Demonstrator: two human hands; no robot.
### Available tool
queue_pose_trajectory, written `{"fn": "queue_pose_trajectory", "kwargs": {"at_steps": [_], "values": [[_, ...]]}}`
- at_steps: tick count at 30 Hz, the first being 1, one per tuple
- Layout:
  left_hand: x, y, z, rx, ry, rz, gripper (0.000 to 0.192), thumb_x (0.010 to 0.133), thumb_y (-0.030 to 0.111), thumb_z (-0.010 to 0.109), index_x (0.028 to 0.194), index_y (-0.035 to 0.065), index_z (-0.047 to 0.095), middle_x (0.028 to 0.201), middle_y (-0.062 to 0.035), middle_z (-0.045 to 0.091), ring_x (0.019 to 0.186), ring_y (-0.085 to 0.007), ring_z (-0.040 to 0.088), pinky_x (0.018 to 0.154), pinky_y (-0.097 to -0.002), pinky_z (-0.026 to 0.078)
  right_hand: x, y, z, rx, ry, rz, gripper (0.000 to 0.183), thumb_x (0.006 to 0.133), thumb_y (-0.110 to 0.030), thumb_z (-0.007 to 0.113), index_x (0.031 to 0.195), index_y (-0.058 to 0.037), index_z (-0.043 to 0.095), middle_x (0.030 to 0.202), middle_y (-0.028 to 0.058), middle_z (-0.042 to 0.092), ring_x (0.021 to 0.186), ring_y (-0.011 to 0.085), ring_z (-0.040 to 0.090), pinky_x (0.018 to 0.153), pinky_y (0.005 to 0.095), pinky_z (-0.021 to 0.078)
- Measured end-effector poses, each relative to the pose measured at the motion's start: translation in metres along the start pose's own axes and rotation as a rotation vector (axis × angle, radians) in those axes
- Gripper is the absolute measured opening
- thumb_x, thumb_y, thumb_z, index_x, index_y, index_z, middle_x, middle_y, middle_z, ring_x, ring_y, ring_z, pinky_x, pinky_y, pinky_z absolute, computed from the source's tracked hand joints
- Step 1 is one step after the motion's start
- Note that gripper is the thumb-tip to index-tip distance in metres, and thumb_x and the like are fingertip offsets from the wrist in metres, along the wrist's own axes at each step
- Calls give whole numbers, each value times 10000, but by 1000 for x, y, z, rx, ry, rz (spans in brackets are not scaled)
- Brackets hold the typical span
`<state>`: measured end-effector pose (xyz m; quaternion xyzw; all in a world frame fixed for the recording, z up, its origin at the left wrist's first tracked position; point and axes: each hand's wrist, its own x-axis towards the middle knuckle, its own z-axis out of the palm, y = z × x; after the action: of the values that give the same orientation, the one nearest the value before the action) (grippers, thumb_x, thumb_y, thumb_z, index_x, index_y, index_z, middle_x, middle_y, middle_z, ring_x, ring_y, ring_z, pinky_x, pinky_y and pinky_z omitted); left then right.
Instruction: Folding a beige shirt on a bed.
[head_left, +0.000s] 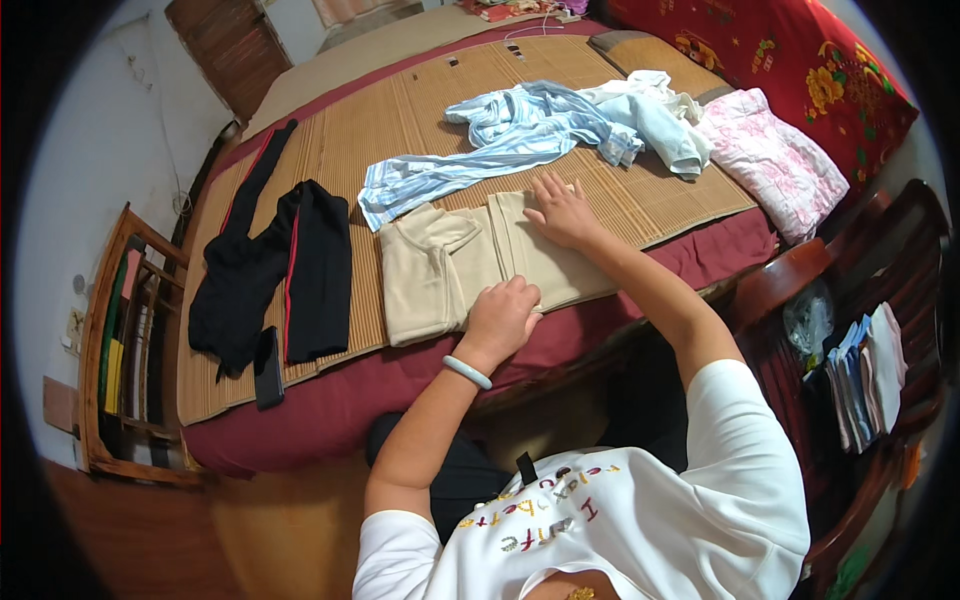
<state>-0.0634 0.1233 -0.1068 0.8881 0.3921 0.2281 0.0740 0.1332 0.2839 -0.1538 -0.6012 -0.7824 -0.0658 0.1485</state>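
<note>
A beige collared garment (442, 277) lies partly folded on the bamboo mat, its collar toward the left and a flat panel extending right. My left hand (502, 307), with a pale bangle at the wrist, has its fingers curled over the fabric at the near edge. Flat on the far edge of the right-hand panel rests my right hand (562, 214), fingers spread. Beyond the garment is a crumpled blue-and-white striped shirt (517, 124). Left of it are black trousers (259, 277) with a red side stripe.
The bamboo mat (360, 135) covers a bed with a dark red sheet (337, 412). A mobile phone (268, 367) lies at the near left edge. A pink floral folded quilt (776, 161) sits at right. Folded clothes (862, 375) rest on a wooden chair (772, 375).
</note>
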Motion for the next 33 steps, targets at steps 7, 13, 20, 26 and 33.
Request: {"fn": "queue_pose_trajectory", "kwargs": {"at_steps": [7,13,20,26,33], "values": [[-3,-1,0,68,-13,-8,233,762,180,750,912,88,597,889,-102,565,867,-310,607,768,-429,485,-16,-47,-10,173,-197,-81,720,967,-549,425,1482,-48,377,1558,174,329,1472,308,255,1156,572,186],[-3,-1,6,50,20,20,230,771,184,742,918,87,595,902,-103,562,895,-300,603,784,-421,477,-4,-56,-10,424,-226,-371,683,976,-543,412,1475,-78,399,1551,172,343,1453,307,295,1156,570,202],[-6,0,-1,73,-17,-7,234,773,198,745,912,89,591,898,-105,563,885,-304,599,780,-418,480,-11,-21,-8,149,-141,-158,679,984,-543,383,1482,-82,390,1566,141,333,1462,297,281,1168,559,176],[1,3,3,71,-13,22,240,773,202,746,910,86,586,893,-109,562,859,-310,602,766,-420,482,-7,35,-6,215,-145,82,681,971,-541,426,1495,-109,377,1571,135,320,1477,296,245,1167,607,136],[-6,0,2,127,-11,10,240,775,201,745,908,84,583,890,-109,562,849,-304,604,750,-421,482,-18,2,-20,105,-148,86,671,961,-516,457,1487,-105,387,1568,161,311,1469,315,256,1164,611,147]]}}
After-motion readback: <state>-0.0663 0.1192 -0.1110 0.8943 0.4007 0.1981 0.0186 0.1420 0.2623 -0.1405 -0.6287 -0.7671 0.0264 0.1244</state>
